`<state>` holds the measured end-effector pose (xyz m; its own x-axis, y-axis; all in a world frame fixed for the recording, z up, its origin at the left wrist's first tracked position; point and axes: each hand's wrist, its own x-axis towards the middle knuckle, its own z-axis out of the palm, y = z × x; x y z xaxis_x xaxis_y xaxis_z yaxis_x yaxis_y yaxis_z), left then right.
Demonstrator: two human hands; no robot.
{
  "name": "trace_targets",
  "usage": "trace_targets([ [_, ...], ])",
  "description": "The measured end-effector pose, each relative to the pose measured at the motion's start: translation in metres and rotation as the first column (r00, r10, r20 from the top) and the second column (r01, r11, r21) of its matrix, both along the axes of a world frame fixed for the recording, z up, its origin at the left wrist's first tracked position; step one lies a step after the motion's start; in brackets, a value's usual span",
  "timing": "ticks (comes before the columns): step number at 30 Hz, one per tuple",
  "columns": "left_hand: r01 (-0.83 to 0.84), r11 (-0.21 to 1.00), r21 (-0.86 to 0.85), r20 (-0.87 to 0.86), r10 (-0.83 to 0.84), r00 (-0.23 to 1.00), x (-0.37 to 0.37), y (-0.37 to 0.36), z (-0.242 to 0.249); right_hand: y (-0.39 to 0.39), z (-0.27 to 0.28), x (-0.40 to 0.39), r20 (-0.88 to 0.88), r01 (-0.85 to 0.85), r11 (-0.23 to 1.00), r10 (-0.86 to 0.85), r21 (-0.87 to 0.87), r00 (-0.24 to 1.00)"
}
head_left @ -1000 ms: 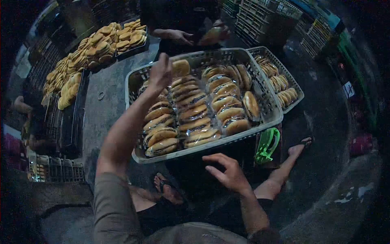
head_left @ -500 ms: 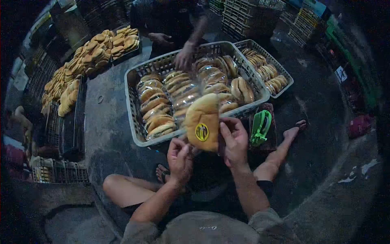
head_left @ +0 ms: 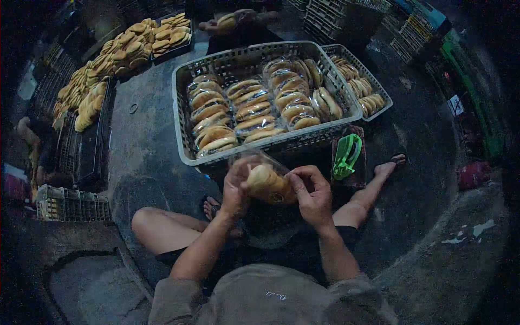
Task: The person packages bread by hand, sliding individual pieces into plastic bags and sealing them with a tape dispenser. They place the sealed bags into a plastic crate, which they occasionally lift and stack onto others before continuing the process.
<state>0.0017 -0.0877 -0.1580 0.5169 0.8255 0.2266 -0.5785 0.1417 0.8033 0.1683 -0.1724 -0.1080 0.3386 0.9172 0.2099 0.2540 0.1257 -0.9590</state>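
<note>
In front of my lap I hold a bun (head_left: 269, 186) in a clear plastic bag, tilted, with part of a round label showing on its lower side. My left hand (head_left: 238, 184) is closed at its left end, fingers smeared a little by motion. At the other end, my right hand (head_left: 313, 192) pinches the bag's edge between thumb and forefinger. Just beyond my hands stands a large pale plastic crate (head_left: 187, 161). Inside it, bagged buns (head_left: 254, 111) stand on edge in several rows.
A smaller crate (head_left: 385, 108) of buns adjoins the large one. A bright green tape dispenser-like object (head_left: 346, 157) lies to its front right. Loose buns (head_left: 127, 51) are heaped at back left. Another person's hands (head_left: 238, 20) hold a bun at the far side. Stacked crates (head_left: 325, 19) stand behind.
The bun has tipped down from upright and its label has turned lower. My left hand has risen onto its left end. The other person's hand has left the crate.
</note>
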Motion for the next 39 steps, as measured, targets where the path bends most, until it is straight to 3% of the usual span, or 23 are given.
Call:
trace_targets([
  [2, -0.205, 0.977, -0.055, -0.180, 0.192, 0.965, -0.003, -0.005, -0.016, 0.002, 0.002, -0.008, -0.014, 0.039, 0.999, -0.040, -0.029, 0.999],
  [3, -0.206, 0.977, -0.055, -0.181, 0.193, 0.964, 0.001, -0.008, -0.010, 0.002, 0.003, -0.010, -0.026, 0.081, 0.995, -0.083, -0.059, 0.996],
  [5, -0.298, 0.927, -0.226, -0.168, 0.265, 0.950, 0.013, -0.016, 0.007, 0.003, 0.005, -0.012, 0.035, 0.071, 0.990, -0.067, -0.119, 0.997],
  [7, -0.323, 0.924, -0.205, -0.210, 0.281, 0.937, 0.012, -0.021, 0.007, 0.003, 0.002, -0.013, 0.096, 0.073, 0.981, -0.056, -0.179, 0.994],
  [10, -0.348, 0.918, -0.191, -0.261, 0.294, 0.919, 0.010, -0.019, 0.013, 0.006, -0.008, -0.015, 0.022, 0.133, 0.983, -0.132, -0.123, 0.991],
  [12, -0.348, 0.916, -0.199, -0.272, 0.290, 0.918, 0.008, -0.016, 0.015, 0.008, -0.004, -0.015, 0.148, 0.125, 0.983, -0.105, -0.134, 0.983],
  [15, -0.286, 0.940, -0.184, -0.279, 0.229, 0.933, 0.005, -0.016, 0.016, 0.008, -0.014, -0.011, 0.020, 0.058, 0.990, -0.056, -0.128, 0.998],
  [18, -0.245, 0.936, -0.251, -0.326, 0.156, 0.933, 0.003, -0.017, 0.022, 0.013, -0.027, -0.007, -0.061, 0.110, 0.989, -0.116, -0.094, 0.991],
  [20, -0.165, 0.897, -0.410, -0.196, 0.090, 0.977, 0.003, -0.021, 0.022, 0.013, -0.025, -0.009, -0.082, 0.113, 0.981, -0.128, -0.160, 0.988],
  [22, -0.078, 0.900, -0.429, -0.163, 0.008, 0.987, 0.002, -0.021, 0.028, 0.015, -0.025, -0.008, -0.102, 0.119, 0.968, -0.145, -0.222, 0.984],
  [24, 0.005, 0.895, -0.447, -0.130, -0.071, 0.989, -0.002, -0.018, 0.027, 0.017, -0.027, -0.002, -0.394, -0.210, 0.942, 0.094, -0.262, 0.914],
  [25, 0.109, 0.841, -0.530, -0.051, -0.160, 0.986, -0.006, -0.014, 0.025, 0.016, -0.028, 0.002, -0.540, -0.321, 0.908, 0.135, -0.268, 0.831],
  [26, 0.212, 0.771, -0.600, 0.035, -0.240, 0.970, -0.007, -0.011, 0.024, 0.016, -0.032, 0.005, -0.545, -0.319, 0.908, 0.129, -0.271, 0.829],
  [28, 0.259, 0.738, -0.623, 0.057, -0.287, 0.956, -0.005, -0.006, 0.033, 0.015, -0.037, 0.007, -0.638, -0.514, 0.832, 0.283, -0.208, 0.716],
  [30, 0.307, 0.701, -0.644, 0.085, -0.332, 0.939, -0.003, -0.008, 0.035, 0.013, -0.028, 0.000, -0.672, -0.472, 0.844, 0.197, -0.254, 0.714],
  [32, 0.135, 0.836, -0.532, -0.036, -0.182, 0.983, -0.001, -0.012, 0.033, 0.011, -0.028, -0.008, -0.699, -0.434, 0.848, 0.111, -0.304, 0.707],
  [33, 0.132, 0.899, -0.417, -0.061, -0.173, 0.983, -0.001, -0.009, 0.035, 0.010, -0.039, -0.011, -0.560, -0.343, 0.897, 0.138, -0.278, 0.817],
  [34, 0.132, 0.897, -0.423, -0.063, -0.175, 0.983, -0.001, -0.010, 0.031, 0.008, -0.055, -0.015, -0.404, -0.258, 0.938, 0.149, -0.233, 0.903],
  [35, -0.012, 0.935, -0.354, -0.146, -0.043, 0.988, 0.000, -0.011, 0.025, 0.000, -0.096, -0.027, -0.426, -0.118, 0.963, 0.004, -0.242, 0.905],
  [36, -0.155, 0.950, -0.270, -0.216, 0.097, 0.971, 0.002, -0.011, 0.022, -0.004, -0.100, -0.029, -0.427, -0.121, 0.963, 0.006, -0.242, 0.904],
  [38, -0.257, 0.892, -0.371, -0.321, 0.137, 0.937, 0.002, -0.013, 0.024, -0.011, -0.107, -0.033, -0.663, -0.185, 0.921, -0.097, -0.342, 0.743],
  [39, -0.287, 0.936, -0.206, -0.385, 0.192, 0.903, 0.000, -0.011, 0.023, -0.009, -0.110, -0.039, -0.523, -0.109, 0.968, -0.026, -0.225, 0.852],
])
